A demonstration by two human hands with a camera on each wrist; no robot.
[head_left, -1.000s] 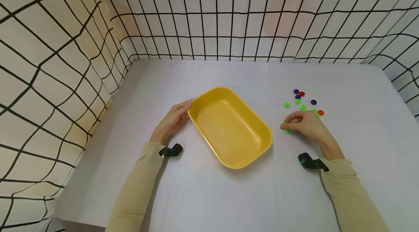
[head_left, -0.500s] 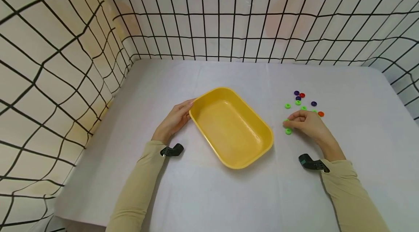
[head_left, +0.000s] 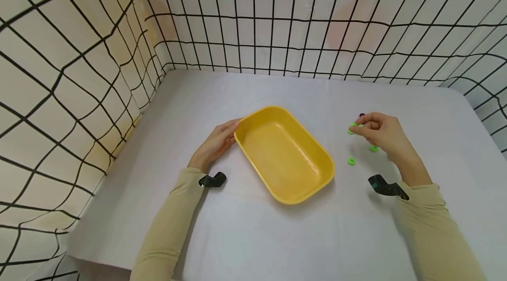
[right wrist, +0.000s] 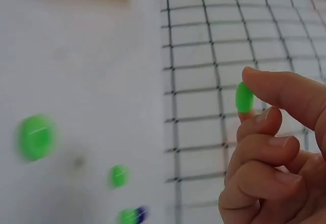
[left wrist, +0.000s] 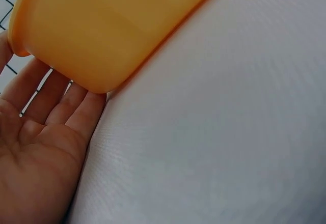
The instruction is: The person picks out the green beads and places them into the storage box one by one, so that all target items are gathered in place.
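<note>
My right hand (head_left: 382, 133) is raised over the right side of the table and pinches a small, flat green bead (right wrist: 244, 98) between thumb and index finger. In the right wrist view its other fingers curl in towards the palm. Loose green beads lie below it, one (head_left: 351, 161) in front and another (head_left: 374, 149) under the palm. Past the fingertips a purple bead (head_left: 362, 115) peeks out. My left hand (head_left: 215, 143) is at the left corner of a yellow plastic basin (head_left: 283, 157). Its straight fingers (left wrist: 48, 94) touch the outer wall, their tips hidden behind it.
A white cloth covers the table (head_left: 257, 237). Black wire mesh (head_left: 273, 21) stands along the back and left edges. Inside, the basin's floor shows no beads. Black wrist cameras (head_left: 386, 186) sit at both cuffs.
My right hand has lifted and moved away from me with the green bead, now covering most of the loose beads. My left hand stays at the basin; the head view has shifted slightly.
</note>
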